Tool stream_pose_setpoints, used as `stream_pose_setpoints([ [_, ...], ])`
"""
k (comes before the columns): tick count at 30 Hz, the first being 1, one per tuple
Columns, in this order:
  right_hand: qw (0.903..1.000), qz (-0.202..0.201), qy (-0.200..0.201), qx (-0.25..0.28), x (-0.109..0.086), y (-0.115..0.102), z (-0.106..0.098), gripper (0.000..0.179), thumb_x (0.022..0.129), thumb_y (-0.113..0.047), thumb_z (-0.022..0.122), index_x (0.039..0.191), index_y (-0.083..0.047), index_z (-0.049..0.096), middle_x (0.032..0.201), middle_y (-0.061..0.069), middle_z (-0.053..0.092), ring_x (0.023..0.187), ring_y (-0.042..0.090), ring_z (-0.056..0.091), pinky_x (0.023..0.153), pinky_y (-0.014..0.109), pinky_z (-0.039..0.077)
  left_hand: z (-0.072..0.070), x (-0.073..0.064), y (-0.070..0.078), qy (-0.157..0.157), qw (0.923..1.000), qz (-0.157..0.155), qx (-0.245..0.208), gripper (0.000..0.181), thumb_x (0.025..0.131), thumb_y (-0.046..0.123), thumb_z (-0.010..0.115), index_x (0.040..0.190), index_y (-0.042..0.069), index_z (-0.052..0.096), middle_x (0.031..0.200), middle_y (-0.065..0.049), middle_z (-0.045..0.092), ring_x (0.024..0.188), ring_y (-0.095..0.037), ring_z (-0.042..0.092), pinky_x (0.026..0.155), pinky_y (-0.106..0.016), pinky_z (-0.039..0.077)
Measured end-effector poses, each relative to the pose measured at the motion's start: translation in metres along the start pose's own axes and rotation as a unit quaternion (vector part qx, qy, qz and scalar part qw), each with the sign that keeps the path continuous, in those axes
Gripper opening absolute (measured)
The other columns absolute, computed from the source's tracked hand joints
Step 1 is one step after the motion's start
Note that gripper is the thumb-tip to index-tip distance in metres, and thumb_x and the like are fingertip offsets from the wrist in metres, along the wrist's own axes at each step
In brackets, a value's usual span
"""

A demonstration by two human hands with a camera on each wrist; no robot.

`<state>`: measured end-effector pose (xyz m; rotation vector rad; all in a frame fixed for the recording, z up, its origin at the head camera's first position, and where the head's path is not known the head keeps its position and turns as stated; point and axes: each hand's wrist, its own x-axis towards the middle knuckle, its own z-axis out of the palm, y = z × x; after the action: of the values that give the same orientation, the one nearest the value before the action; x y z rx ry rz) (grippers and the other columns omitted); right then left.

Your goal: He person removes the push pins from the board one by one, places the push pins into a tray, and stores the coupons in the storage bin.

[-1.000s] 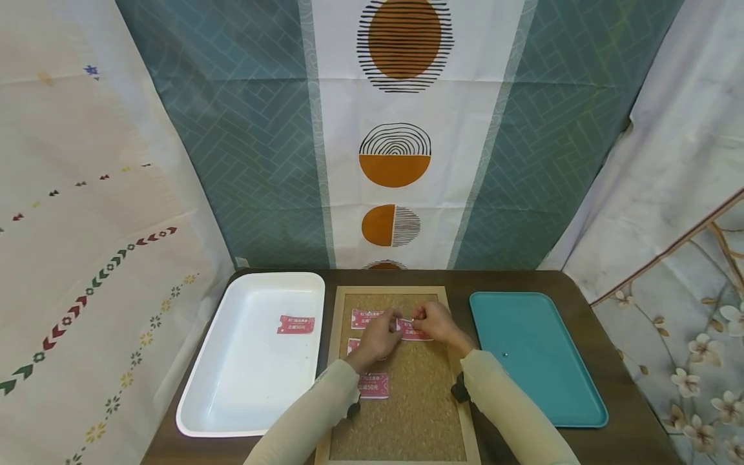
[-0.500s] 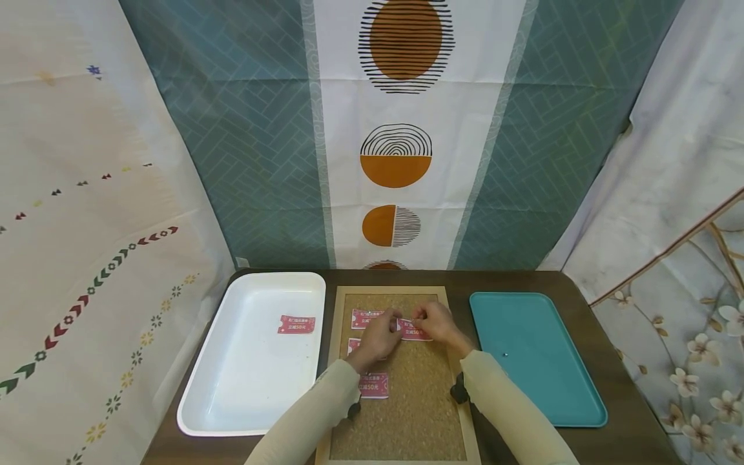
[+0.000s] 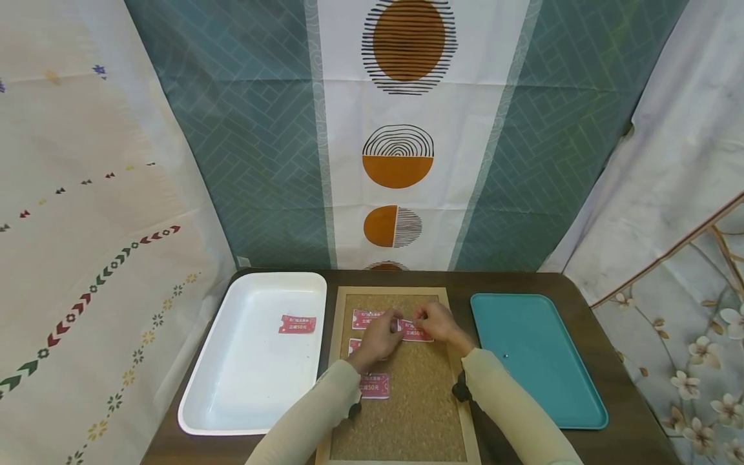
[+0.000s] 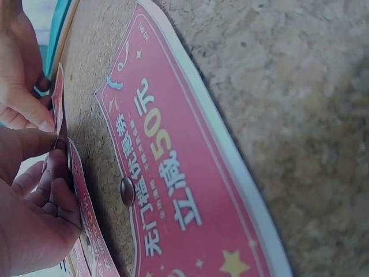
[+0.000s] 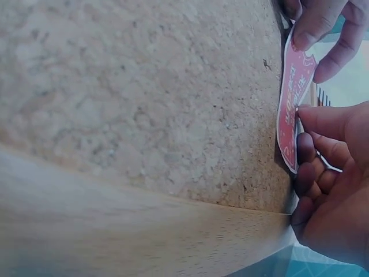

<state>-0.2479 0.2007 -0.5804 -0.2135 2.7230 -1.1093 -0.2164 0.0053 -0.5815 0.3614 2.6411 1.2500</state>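
About corkboard [image 3: 427, 420] centre: three coupons [image 3: 374, 387], nine to eleven o'clock. Fourth coupon [image 3: 415, 333], one o'clock — left hand [image 3: 379, 336] pinches its left end, right hand [image 3: 437, 321] seemingly pinches a pin [image 5: 297, 108] at its top edge. Step, judged: pinning; next calls for steady pressure. Outward — white tray [image 3: 244, 381], nine o'clock, one loose coupon [image 3: 297, 325]; teal tray [image 3: 540, 381], three o'clock, one stud [image 3: 506, 356].
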Motion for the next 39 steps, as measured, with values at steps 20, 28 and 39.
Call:
stream_pose_setpoints([
  [20, 0.9989, -0.028, 0.002, 0.037, -0.009, 0.002, -0.024, 0.007, 0.1, -0.005, 0.067, 0.096, -0.001, 0.071, 0.091, 0.008, 0.067, 0.082, 0.019, 0.057, 0.072, 0.032, 0.049, -0.007, -0.005, 0.002, 0.002, 0.9992, 0.009, -0.039, 0.04, 0.1, 0.013, 0.072, 0.139, 0.008, 0.061, 0.102, -0.001, 0.067, 0.083, -0.013, 0.06, 0.07, -0.029, 0.051],
  [28, 0.9977, -0.045, 0.017, 0.048, -0.017, 0.009, -0.037, 0.005, 0.1, -0.005, 0.067, 0.098, -0.001, 0.069, 0.087, 0.009, 0.067, 0.076, 0.018, 0.055, 0.065, 0.031, 0.047, -0.014, -0.006, 0.003, 0.003, 0.9977, 0.032, -0.06, 0.043, 0.101, 0.011, 0.07, 0.141, 0.004, 0.06, 0.099, 0.0, 0.063, 0.083, -0.012, 0.058, 0.074, -0.027, 0.051],
  [39, 0.9962, -0.06, 0.022, 0.059, -0.025, 0.014, -0.041, 0.005, 0.097, -0.003, 0.071, 0.101, 0.0, 0.072, 0.091, 0.01, 0.07, 0.081, 0.016, 0.059, 0.072, 0.029, 0.05, -0.03, -0.01, 0.007, 0.001, 0.9978, 0.027, -0.061, 0.042, 0.102, 0.011, 0.068, 0.143, 0.005, 0.059, 0.1, -0.005, 0.064, 0.081, -0.015, 0.06, 0.066, -0.027, 0.052],
])
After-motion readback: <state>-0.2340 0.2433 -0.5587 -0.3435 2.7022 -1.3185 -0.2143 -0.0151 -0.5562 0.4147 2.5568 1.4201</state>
